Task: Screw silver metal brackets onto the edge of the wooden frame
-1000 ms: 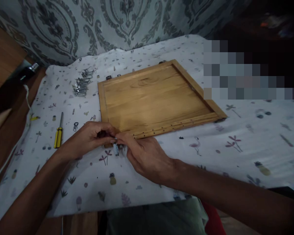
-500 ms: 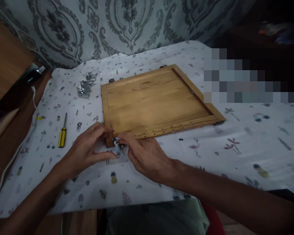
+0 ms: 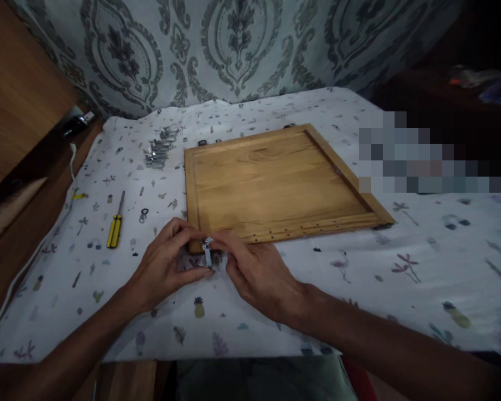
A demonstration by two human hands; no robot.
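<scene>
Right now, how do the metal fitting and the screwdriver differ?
The fitting is between the left hand and right hand, by the board's near-left corner; the screwdriver lies untouched on the cloth. The fitting looks silvery; the screwdriver has a yellow-and-dark handle. The screwdriver looks longer than the fitting. Both show grey metal.

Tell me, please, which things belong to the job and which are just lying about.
In the job: silver metal fitting between left hand and right hand; brown rectangular wooden panel; probably piled silver metal pieces and yellow-handled screwdriver.

Apparently lying about: thin white cable; unidentified black object.
</scene>
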